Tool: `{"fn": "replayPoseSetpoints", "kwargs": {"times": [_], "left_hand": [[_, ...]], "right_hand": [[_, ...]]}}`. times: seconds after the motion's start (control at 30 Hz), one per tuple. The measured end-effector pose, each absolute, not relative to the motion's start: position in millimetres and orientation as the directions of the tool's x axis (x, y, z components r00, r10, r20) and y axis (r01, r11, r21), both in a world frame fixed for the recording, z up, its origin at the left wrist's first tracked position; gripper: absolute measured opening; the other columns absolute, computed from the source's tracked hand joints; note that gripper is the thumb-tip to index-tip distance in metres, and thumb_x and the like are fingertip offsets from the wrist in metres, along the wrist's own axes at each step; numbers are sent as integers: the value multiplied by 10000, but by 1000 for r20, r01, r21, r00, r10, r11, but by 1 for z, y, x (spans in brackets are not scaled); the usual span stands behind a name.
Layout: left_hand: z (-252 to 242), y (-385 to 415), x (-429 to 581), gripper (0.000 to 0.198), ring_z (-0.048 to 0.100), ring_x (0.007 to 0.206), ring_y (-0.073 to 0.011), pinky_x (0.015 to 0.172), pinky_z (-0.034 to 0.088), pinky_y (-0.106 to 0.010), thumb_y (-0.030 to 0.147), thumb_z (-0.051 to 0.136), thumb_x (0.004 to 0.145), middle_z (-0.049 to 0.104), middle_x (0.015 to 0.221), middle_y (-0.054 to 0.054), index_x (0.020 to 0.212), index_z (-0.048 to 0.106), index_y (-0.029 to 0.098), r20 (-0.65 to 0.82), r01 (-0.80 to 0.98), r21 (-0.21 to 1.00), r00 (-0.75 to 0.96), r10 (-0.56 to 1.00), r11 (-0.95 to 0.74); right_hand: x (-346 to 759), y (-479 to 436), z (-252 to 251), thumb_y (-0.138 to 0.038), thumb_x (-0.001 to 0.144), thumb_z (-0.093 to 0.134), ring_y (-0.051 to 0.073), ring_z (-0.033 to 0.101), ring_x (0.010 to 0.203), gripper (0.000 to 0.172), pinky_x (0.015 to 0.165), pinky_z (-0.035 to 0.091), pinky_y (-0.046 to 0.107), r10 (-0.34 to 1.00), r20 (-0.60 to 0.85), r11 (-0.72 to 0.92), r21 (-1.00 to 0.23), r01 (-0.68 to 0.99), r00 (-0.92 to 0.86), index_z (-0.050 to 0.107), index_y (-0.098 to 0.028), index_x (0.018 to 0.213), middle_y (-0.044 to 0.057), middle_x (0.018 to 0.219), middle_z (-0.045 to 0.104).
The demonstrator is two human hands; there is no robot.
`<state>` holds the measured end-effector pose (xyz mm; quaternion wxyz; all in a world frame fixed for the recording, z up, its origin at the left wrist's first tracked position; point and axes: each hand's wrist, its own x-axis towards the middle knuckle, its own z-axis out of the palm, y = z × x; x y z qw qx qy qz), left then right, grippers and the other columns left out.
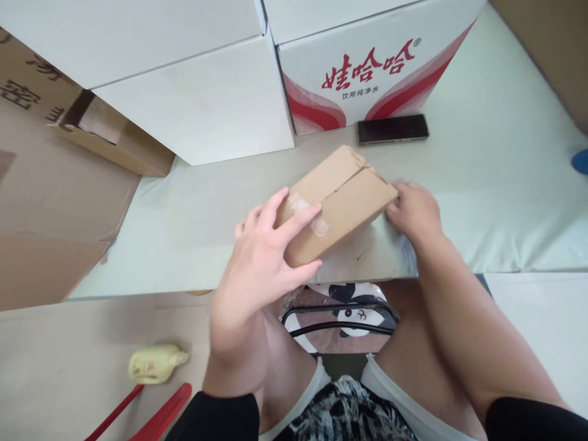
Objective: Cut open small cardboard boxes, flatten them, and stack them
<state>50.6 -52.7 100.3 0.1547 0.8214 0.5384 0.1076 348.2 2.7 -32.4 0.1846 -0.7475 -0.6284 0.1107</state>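
A small brown cardboard box point(353, 202) lies slanted above the pale green cloth, near the table's front edge. A strip of clear tape point(320, 226) crosses its top by the left end, and the far right end looks rough and torn along the flap. My left hand point(275, 245) grips the left end, thumb along the near side and fingers over the top. At the right corner, my right hand point(413, 208) is closed with curled fingers against the cardboard; its fingertips are partly hidden. Some clear plastic point(407, 254) shows under my right wrist.
Behind the box lies a black phone point(392, 129) against a white carton with red lettering point(367, 73). Plain white cartons point(193, 104) and open brown cartons point(55, 196) stand left. A yellow bottle point(156, 364) and a red object point(160, 413) are below, left.
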Motion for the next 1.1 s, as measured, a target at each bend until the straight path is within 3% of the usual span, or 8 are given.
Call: {"fn": "replayPoseSetpoints", "kwargs": {"times": [0.13, 0.2, 0.3, 0.47, 0.6, 0.77, 0.93, 1.1], "left_hand": [[97, -49, 45, 743, 435, 1428, -426, 1183, 346, -648, 545, 759, 811, 397, 1638, -75, 1501, 520, 413, 85, 840, 418, 342, 936, -345], [97, -50, 51, 708, 404, 1453, -430, 1186, 331, -648, 539, 758, 816, 407, 1638, -83, 1476, 555, 384, 77, 827, 389, 409, 909, -405], [98, -55, 65, 636, 347, 1490, -448, 1169, 308, -668, 470, 770, 818, 470, 1598, -92, 1423, 604, 365, 29, 817, 315, 501, 865, -484], [97, -58, 74, 644, 314, 1515, -444, 1176, 278, -652, 472, 765, 827, 508, 1574, -73, 1441, 586, 389, 6, 810, 299, 528, 849, -505], [95, -57, 73, 592, 282, 1531, -467, 1182, 243, -693, 499, 743, 849, 467, 1618, -51, 1419, 610, 409, -6, 814, 313, 517, 856, -489], [93, -57, 76, 595, 263, 1533, -497, 1179, 213, -743, 506, 752, 840, 449, 1642, -36, 1413, 618, 413, 1, 804, 349, 514, 858, -482], [91, -57, 78, 582, 254, 1532, -510, 1165, 196, -776, 507, 744, 852, 431, 1656, -31, 1413, 619, 418, 11, 796, 358, 519, 855, -488], [90, -59, 78, 573, 249, 1538, -498, 1183, 178, -770, 483, 765, 844, 428, 1657, -27, 1398, 628, 431, 21, 793, 363, 518, 855, -489]], "right_hand": [[352, 9, -34, -328, 804, 576, 282, 622, 806, 241, 775, 525, 487, 946, 81, -205, -600, 773, 314, 746, -227, 942, 113, 884, 700], [353, 12, -31, -371, 806, 595, 242, 612, 738, 241, 733, 535, 453, 905, 75, -207, -782, 588, 418, 726, -232, 952, 71, 841, 689], [350, 16, -17, -435, 826, 602, 200, 608, 696, 245, 649, 532, 393, 831, 87, -55, -970, 237, 549, 666, -257, 981, 30, 855, 661], [339, 16, 27, -368, 756, 667, 161, 538, 605, 204, 564, 523, 355, 765, 190, 271, -962, -39, 616, 531, -292, 887, -18, 758, 540], [329, 0, 67, -293, 715, 694, 144, 509, 558, 194, 537, 531, 344, 788, 251, 347, -936, -68, 563, 516, -299, 794, -28, 717, 477], [303, -29, 95, -289, 774, 722, 166, 573, 643, 124, 619, 588, 372, 912, 217, 244, -969, -33, 348, 626, -313, 849, -12, 799, 571], [279, -35, 92, -278, 721, 823, 161, 661, 677, 284, 610, 593, 339, 958, 209, 203, -978, 48, 194, 604, -266, 902, -11, 831, 699], [272, -32, 84, -393, 730, 834, 216, 720, 755, 344, 671, 625, 402, 966, 183, 149, -971, 184, 184, 571, -270, 914, 1, 847, 722]]}}
